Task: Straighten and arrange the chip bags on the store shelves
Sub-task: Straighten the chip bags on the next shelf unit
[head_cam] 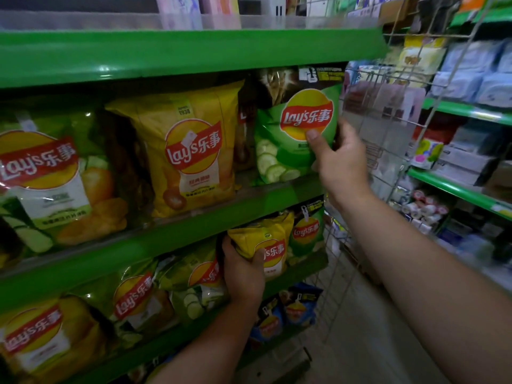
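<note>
On the upper green shelf (249,200), my right hand (336,159) grips the right edge of a small green cucumber chip bag (285,151), thumb on its front. The bag stands upright at the shelf's right end, beside a large yellow chip bag (191,151). One shelf down, my left hand (243,270) holds a small yellow chip bag (263,242) from its left side, thumb across the front. A small green chip bag (307,234) stands just right of it. A big green-and-white chip bag (52,178) fills the upper shelf's left end.
A dark chip bag (288,81) stands behind the green cucumber one. More green bags (138,297) lean on the lower shelf, and blue bags (288,311) sit on the bottom shelf. A wire rack (388,120) closes the shelf's right end. Another aisle's shelves (465,189) are at right.
</note>
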A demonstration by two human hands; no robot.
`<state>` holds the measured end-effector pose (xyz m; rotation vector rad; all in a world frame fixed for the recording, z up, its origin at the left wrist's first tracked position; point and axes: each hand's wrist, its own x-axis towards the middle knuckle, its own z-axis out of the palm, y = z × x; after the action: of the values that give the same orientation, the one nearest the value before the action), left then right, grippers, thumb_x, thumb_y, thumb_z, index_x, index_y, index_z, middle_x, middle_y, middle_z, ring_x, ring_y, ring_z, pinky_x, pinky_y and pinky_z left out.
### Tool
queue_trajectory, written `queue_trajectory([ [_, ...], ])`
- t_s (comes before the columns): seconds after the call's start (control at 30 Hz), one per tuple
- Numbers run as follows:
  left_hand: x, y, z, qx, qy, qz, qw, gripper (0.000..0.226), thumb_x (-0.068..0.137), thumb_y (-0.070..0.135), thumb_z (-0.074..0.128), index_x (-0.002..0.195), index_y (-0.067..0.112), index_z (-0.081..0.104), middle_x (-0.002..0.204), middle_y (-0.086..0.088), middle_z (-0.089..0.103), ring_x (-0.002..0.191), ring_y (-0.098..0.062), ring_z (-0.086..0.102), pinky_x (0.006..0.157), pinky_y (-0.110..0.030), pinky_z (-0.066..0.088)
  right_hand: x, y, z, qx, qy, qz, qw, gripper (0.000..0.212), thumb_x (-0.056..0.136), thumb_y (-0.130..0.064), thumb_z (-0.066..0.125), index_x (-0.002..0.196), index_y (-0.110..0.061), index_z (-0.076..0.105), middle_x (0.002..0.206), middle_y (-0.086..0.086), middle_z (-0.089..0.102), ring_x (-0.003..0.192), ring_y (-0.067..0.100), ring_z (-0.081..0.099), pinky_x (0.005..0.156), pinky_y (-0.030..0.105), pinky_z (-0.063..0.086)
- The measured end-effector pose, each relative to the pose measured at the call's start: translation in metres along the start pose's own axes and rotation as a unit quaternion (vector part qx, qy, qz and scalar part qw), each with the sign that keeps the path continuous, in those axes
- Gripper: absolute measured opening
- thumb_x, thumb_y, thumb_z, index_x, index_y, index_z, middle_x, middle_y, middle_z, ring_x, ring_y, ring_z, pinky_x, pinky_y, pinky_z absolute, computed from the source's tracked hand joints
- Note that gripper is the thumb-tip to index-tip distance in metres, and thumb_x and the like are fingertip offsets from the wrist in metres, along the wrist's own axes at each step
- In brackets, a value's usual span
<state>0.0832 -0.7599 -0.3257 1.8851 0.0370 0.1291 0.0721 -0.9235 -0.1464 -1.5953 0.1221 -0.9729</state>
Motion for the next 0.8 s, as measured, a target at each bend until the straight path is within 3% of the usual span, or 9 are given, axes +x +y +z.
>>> queue_trajectory([
  [0.17,-0.010,0.006,-0.008,0.005,-0.004,0.062,0.998,0.085,0.079,0.032,0.078,0.148,0.016,0.032,0.142,-0.010,0.052,0.126,-0.035,0.051,0.098,-0.049,0.048,-0.033,0.004,-0.038,0.000,0.018,0.013,1.000,0.025,0.080,-0.041,0.069,0.105,-0.042,0.063,0.102,-0.019,0.071,0.092,-0.001,0.067,0.067,0.016,0.054],
  [0.27,-0.015,0.009,-0.017,-0.009,-0.015,0.083,0.996,0.078,0.077,0.034,0.079,0.143,0.021,0.037,0.132,-0.005,0.059,0.119,-0.030,0.057,0.094,-0.047,0.051,-0.059,0.024,-0.066,0.012,0.054,0.033,0.998,0.024,0.082,-0.033,0.068,0.103,-0.042,0.065,0.101,-0.018,0.072,0.093,0.003,0.067,0.068,0.016,0.054],
  [0.4,-0.023,0.009,-0.037,-0.054,-0.049,0.089,0.993,0.069,0.075,0.036,0.080,0.130,0.043,0.038,0.127,0.007,0.060,0.115,-0.019,0.060,0.092,-0.045,0.054,-0.089,0.058,-0.099,-0.015,0.102,0.062,0.993,0.025,0.084,-0.024,0.067,0.102,-0.041,0.065,0.095,-0.019,0.072,0.089,0.000,0.067,0.067,0.017,0.054],
  [0.53,-0.041,-0.005,-0.068,-0.092,-0.081,0.073,0.990,0.060,0.071,0.040,0.082,0.106,0.065,0.040,0.117,0.021,0.061,0.104,-0.007,0.065,0.080,-0.037,0.060,-0.104,0.087,-0.108,-0.068,0.097,0.115,0.986,0.044,0.083,-0.023,0.070,0.123,-0.031,0.054,0.108,-0.012,0.066,0.093,-0.007,0.061,0.069,0.014,0.051],
  [0.6,-0.048,-0.011,-0.085,-0.095,-0.087,0.064,0.990,0.058,0.067,0.047,0.081,0.103,0.069,0.041,0.108,0.027,0.064,0.095,0.002,0.067,0.070,-0.025,0.060,-0.115,0.096,-0.098,-0.087,0.081,0.134,0.984,0.051,0.083,-0.025,0.070,0.129,-0.027,0.050,0.108,-0.011,0.061,0.088,-0.012,0.058,0.064,0.008,0.048],
  [0.67,-0.052,-0.015,-0.102,-0.087,-0.084,0.059,0.991,0.058,0.063,0.050,0.080,0.100,0.069,0.039,0.101,0.033,0.063,0.090,0.008,0.065,0.063,-0.015,0.054,-0.131,0.105,-0.084,-0.101,0.054,0.142,0.983,0.053,0.082,-0.026,0.070,0.131,-0.023,0.048,0.108,-0.009,0.060,0.090,0.001,0.059,0.072,0.018,0.048],
  [0.73,-0.055,-0.017,-0.116,-0.084,-0.076,0.051,0.992,0.064,0.061,0.050,0.082,0.103,0.069,0.037,0.101,0.033,0.059,0.089,0.011,0.060,0.065,-0.015,0.050,-0.147,0.117,-0.069,-0.102,0.028,0.144,0.984,0.052,0.084,-0.019,0.069,0.131,-0.018,0.047,0.114,0.000,0.061,0.099,0.014,0.059,0.081,0.028,0.049],
  [0.8,-0.058,-0.020,-0.129,-0.094,-0.074,0.038,0.992,0.070,0.056,0.052,0.084,0.112,0.056,0.041,0.104,0.027,0.062,0.092,0.007,0.062,0.066,-0.016,0.051,-0.160,0.128,-0.053,-0.093,0.000,0.172,0.981,0.054,0.085,-0.015,0.068,0.133,-0.021,0.046,0.121,0.004,0.059,0.105,0.018,0.059,0.084,0.033,0.051],
])
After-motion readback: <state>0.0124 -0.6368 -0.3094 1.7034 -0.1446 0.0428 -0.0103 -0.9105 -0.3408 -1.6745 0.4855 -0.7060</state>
